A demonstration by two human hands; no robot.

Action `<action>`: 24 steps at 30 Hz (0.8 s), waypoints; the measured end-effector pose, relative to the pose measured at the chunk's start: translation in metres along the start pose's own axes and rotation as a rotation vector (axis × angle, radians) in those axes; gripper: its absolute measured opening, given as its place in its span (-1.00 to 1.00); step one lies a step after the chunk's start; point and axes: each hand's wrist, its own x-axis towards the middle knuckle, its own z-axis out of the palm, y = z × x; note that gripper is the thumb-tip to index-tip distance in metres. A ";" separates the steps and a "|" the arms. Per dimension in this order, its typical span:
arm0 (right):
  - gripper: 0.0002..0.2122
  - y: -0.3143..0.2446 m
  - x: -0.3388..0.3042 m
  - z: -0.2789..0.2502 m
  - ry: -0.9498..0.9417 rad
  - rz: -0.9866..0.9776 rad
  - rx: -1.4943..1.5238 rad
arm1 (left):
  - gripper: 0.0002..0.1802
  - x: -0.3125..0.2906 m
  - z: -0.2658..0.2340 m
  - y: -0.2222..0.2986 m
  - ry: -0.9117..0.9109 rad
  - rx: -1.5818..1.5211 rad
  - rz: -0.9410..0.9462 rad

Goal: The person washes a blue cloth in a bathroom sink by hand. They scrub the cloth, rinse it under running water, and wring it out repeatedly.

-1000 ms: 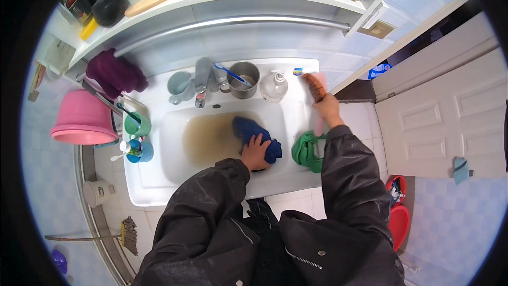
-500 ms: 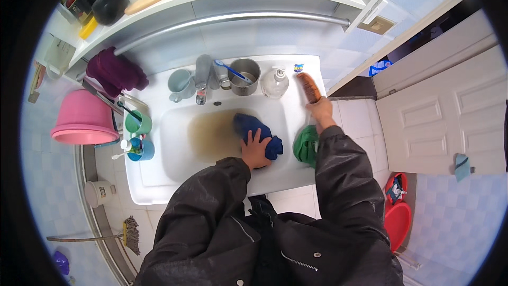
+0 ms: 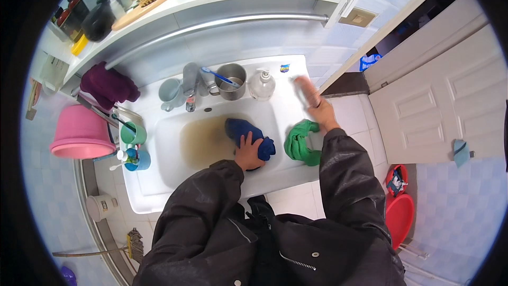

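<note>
My left hand (image 3: 247,154) lies on a wet, bunched dark blue cloth (image 3: 244,129), its fingers spread. The cloth rests at the right side of the white sink basin (image 3: 168,151), partly in murky brown water (image 3: 203,140). At the right, my right hand (image 3: 324,113) is closed round the lower end of a brown brush (image 3: 307,91), blurred by motion, above the sink's right ledge. Just left of and below that hand, a crumpled green cloth (image 3: 300,145) sits on the ledge.
Along the sink's back edge stand a clear pump bottle (image 3: 262,86), a metal mug (image 3: 238,91) with a toothbrush, the faucet (image 3: 190,87) and a pale cup (image 3: 170,95). Green (image 3: 138,135) and blue (image 3: 142,161) cups stand at the left. A metal rail (image 3: 222,20) runs behind.
My right hand and the brush have shifted slightly, away from the green cloth, which now shows more fully. The whole view has moved a little; my left hand stays on the blue cloth.
</note>
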 end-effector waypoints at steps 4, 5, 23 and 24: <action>-0.57 0.020 -0.003 0.013 -0.073 -0.011 -0.088 | 0.01 0.004 0.008 -0.002 0.030 -0.030 0.002; -0.58 0.019 -0.002 0.008 -0.077 0.022 -0.050 | 0.00 0.005 0.009 -0.003 0.052 -0.037 0.019; -0.63 -0.025 -0.156 -0.008 -0.301 -0.436 -0.138 | -0.20 0.101 -0.010 0.020 0.671 -0.265 -0.109; -0.64 -0.023 -0.155 -0.006 -0.277 -0.400 -0.153 | -0.18 0.098 -0.005 0.021 0.554 -0.188 -0.114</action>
